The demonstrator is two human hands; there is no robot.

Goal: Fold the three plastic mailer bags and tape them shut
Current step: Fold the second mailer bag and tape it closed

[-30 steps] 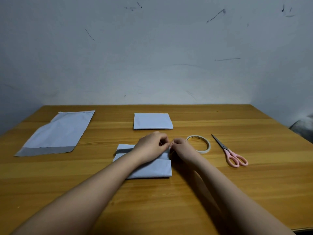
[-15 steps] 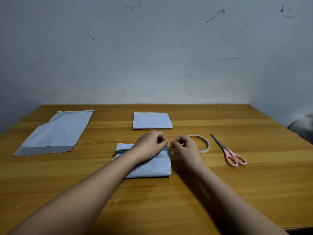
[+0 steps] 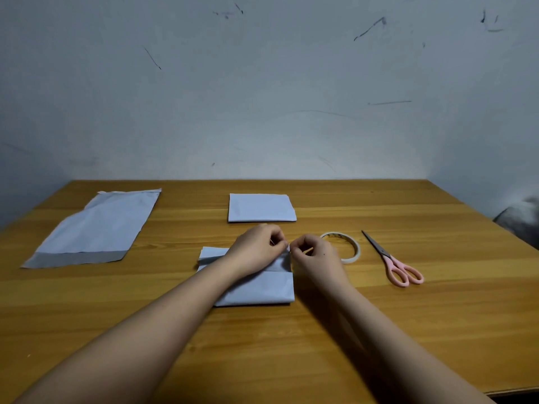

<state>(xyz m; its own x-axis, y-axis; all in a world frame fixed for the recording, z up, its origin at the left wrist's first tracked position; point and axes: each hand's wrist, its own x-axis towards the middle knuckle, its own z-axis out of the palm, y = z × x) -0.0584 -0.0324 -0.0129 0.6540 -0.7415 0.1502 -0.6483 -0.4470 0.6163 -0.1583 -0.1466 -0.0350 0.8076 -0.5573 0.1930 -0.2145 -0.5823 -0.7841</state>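
Note:
A folded white mailer bag [image 3: 259, 290] lies in front of me on the wooden table [image 3: 379, 330]. My left hand [image 3: 258, 249] rests on its upper part, fingers pinched at the bag's top right corner. My right hand [image 3: 316, 253] sits just right of that corner, fingers pinched too, almost touching the left fingertips. A tiny white bit shows between the fingertips; what it is I cannot tell. A second folded bag [image 3: 262, 207] lies farther back at centre. A third bag [image 3: 93, 228] lies flat and unfolded at the left.
A roll of clear tape [image 3: 351, 249] lies just right of my right hand, partly hidden by it. Pink-handled scissors [image 3: 390, 262] lie farther right, blades pointing away from me. A grey wall stands behind the table. Something dark and grey shows beyond the table's right edge.
Both hands have shifted slightly away from me along the bag's top right corner, still pinched close together. The bags, tape and scissors have not moved.

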